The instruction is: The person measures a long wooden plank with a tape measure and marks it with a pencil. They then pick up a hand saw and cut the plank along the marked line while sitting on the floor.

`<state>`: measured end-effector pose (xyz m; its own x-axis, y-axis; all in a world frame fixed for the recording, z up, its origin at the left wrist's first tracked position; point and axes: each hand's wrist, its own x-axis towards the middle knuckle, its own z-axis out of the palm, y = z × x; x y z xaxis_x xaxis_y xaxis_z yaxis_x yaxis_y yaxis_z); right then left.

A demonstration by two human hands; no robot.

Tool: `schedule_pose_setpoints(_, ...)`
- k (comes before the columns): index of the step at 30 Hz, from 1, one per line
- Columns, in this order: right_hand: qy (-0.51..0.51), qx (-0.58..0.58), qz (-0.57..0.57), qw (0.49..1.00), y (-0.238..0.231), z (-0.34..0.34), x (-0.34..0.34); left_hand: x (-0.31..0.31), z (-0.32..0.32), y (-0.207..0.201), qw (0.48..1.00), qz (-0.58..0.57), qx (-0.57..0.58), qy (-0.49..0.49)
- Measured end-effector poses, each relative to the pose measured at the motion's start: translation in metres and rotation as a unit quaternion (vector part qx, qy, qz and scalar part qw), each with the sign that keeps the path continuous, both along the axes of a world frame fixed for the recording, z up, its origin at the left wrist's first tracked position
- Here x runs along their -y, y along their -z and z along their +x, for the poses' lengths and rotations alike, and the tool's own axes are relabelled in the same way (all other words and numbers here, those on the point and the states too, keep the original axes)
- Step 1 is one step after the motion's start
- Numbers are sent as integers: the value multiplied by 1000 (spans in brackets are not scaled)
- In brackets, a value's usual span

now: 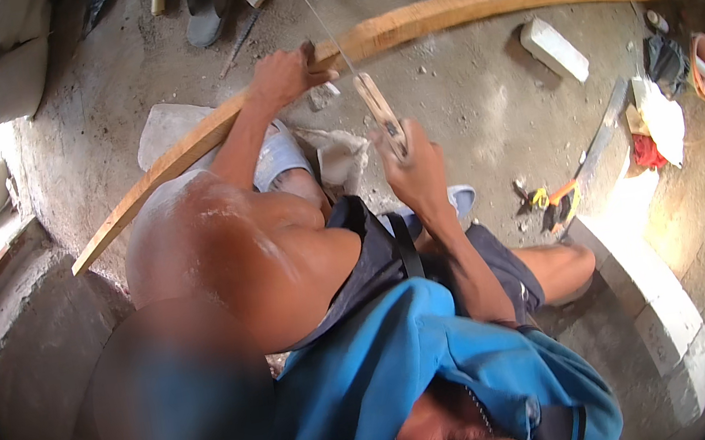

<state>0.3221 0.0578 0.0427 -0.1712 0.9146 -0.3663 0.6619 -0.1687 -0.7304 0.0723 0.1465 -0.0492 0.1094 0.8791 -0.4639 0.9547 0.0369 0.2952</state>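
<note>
A rough concrete floor (466,138), strewn with rubble, fills my view, sunlit toward the right. Across its upper part I have a long wooden beam (467,7), which looks bowed through this wide lens; it runs from beside the bent left knee up to the far right. My left hand (288,80) is grasping the beam, fingers bent over it, just left of the blade. My right hand (415,165) is clenched around the wooden handle of a handsaw (379,108), whose thin blade I see nearly edge-on, crossing the beam; I cannot tell how deep it sits. Right of the hands, a pale block (555,51) lies near the beam. Farther right I see a second saw (606,131) on the floor, beside a black plastic bag (667,65).
</note>
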Motion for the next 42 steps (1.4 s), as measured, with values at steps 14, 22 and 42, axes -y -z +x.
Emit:
schedule_pose_setpoints(14,36,-46,-26,998,11,6,5,5,4,9,1000,20,-6,-6)
schedule_pose_setpoints(22,12,-20,-40,999,-75,103,107,11,-2,6,998,52,-28,3)
schedule_pose_setpoints(42,47,-54,20,997,21,4,14,-5,4,6,1000,28,-5,11)
